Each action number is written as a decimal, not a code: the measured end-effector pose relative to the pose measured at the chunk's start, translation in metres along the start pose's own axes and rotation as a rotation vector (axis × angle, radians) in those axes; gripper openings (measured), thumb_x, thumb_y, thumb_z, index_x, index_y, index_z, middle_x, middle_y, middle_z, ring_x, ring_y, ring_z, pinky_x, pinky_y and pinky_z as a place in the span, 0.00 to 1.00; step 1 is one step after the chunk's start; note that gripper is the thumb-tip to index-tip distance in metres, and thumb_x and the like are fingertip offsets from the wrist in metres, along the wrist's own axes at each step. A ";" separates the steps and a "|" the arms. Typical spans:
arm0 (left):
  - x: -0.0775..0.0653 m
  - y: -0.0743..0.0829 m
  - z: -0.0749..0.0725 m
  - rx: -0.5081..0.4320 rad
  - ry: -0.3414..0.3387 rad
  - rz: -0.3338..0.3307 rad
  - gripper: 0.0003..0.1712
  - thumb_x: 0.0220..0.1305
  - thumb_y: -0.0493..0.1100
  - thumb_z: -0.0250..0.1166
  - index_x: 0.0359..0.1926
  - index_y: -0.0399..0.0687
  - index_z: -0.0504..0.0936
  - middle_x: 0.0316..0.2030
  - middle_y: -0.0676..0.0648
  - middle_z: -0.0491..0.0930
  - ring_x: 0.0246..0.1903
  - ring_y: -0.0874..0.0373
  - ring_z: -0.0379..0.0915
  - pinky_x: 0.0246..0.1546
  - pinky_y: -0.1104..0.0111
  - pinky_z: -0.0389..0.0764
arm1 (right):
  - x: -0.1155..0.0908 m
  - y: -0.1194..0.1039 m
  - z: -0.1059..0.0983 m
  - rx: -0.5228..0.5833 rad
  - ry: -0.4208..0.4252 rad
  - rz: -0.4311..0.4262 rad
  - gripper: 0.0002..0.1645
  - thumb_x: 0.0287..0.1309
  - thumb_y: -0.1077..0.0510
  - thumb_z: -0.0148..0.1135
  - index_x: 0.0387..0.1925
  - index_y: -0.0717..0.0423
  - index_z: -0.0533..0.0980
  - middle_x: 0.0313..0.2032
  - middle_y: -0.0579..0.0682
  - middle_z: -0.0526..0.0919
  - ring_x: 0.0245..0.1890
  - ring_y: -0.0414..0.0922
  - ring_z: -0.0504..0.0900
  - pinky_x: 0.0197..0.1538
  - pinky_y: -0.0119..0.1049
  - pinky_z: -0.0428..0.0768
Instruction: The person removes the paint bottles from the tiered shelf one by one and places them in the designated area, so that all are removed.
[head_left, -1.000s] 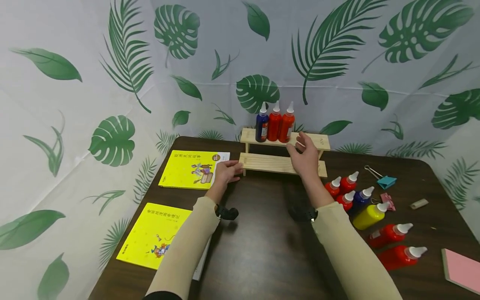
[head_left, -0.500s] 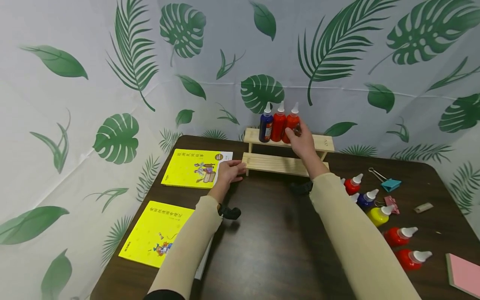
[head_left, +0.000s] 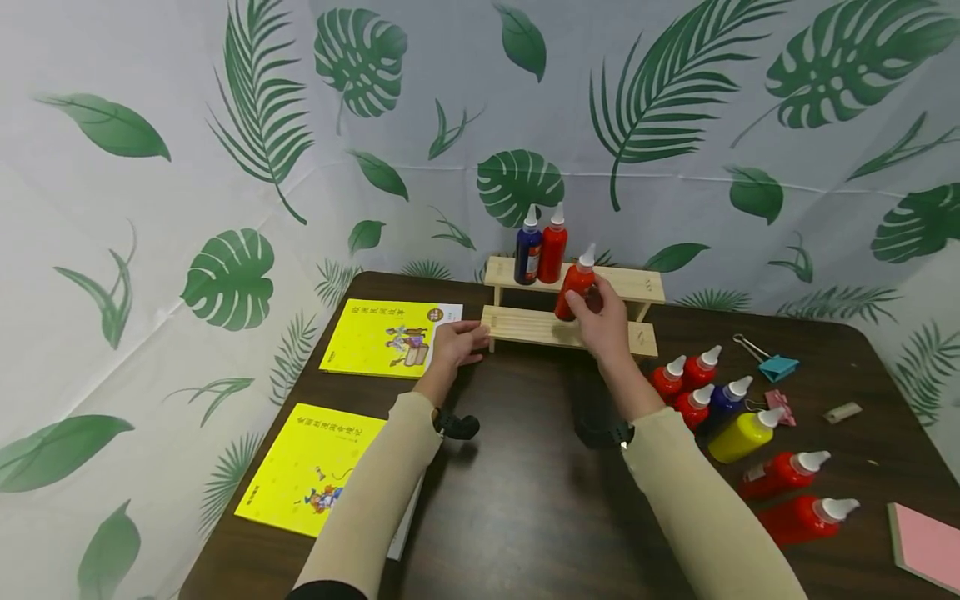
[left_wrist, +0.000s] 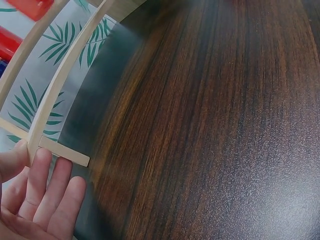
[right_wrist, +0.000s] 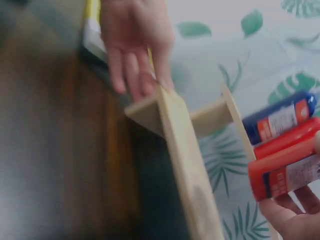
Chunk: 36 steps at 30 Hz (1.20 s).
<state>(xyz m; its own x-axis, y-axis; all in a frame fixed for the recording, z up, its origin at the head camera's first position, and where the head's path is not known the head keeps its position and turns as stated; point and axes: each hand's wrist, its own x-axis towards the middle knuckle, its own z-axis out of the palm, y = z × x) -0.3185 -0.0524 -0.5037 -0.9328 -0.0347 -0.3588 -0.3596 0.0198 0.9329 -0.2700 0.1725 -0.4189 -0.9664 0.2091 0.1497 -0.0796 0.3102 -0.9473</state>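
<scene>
In the head view, my right hand (head_left: pixel 607 325) holds an orange-red paint bottle (head_left: pixel 573 293) with a white nozzle, slightly tilted, in front of the upper shelf and over the lower one. The right wrist view shows its label and base (right_wrist: pixel 285 172), the base hanging free. My left hand (head_left: pixel 454 347) grips the left end of a two-step wooden rack (head_left: pixel 521 321); the left wrist view has the thumb on the board's end and fingers (left_wrist: pixel 42 175) by its leg. A blue paint bottle (head_left: pixel 528 255) and a red paint bottle (head_left: pixel 552 253) stand upright on the upper shelf's left part.
Several paint bottles (head_left: pixel 746 435) stand or lie at the table's right, near a blue binder clip (head_left: pixel 778 367), a pink clip (head_left: pixel 780 407), an eraser (head_left: pixel 843 412) and a pink notepad (head_left: pixel 926 546). Two yellow books (head_left: pixel 375 333) lie at the left. A leaf-print cloth hangs behind.
My right hand has reached the orange-red bottle, taken hold of it and brought it off the upper shelf, forward and down. My left hand stays at the rack's left end.
</scene>
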 end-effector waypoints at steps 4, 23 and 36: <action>-0.001 0.000 0.001 0.010 0.018 -0.002 0.19 0.59 0.45 0.69 0.50 0.42 0.82 0.41 0.43 0.85 0.35 0.56 0.84 0.34 0.63 0.85 | -0.039 0.011 -0.005 0.027 -0.054 0.032 0.33 0.64 0.52 0.60 0.67 0.56 0.64 0.59 0.60 0.72 0.58 0.56 0.72 0.62 0.51 0.71; -0.002 0.003 0.001 0.012 -0.008 -0.027 0.21 0.59 0.47 0.69 0.52 0.43 0.81 0.43 0.43 0.84 0.38 0.55 0.84 0.38 0.63 0.84 | -0.164 0.062 -0.081 -0.222 0.173 0.159 0.33 0.61 0.49 0.62 0.66 0.53 0.67 0.60 0.55 0.74 0.57 0.52 0.73 0.61 0.50 0.72; -0.003 0.004 0.001 0.010 -0.001 -0.028 0.21 0.60 0.46 0.69 0.52 0.43 0.81 0.43 0.43 0.84 0.37 0.55 0.84 0.38 0.62 0.84 | -0.183 0.078 -0.106 -0.402 0.452 0.191 0.34 0.60 0.50 0.63 0.65 0.57 0.68 0.57 0.61 0.75 0.53 0.57 0.75 0.34 0.09 0.67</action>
<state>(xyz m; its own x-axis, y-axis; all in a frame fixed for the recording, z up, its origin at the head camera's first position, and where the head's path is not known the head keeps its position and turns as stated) -0.3168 -0.0511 -0.4991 -0.9223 -0.0339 -0.3851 -0.3860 0.0286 0.9220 -0.0737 0.2569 -0.4900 -0.7491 0.6385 0.1767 0.2668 0.5349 -0.8017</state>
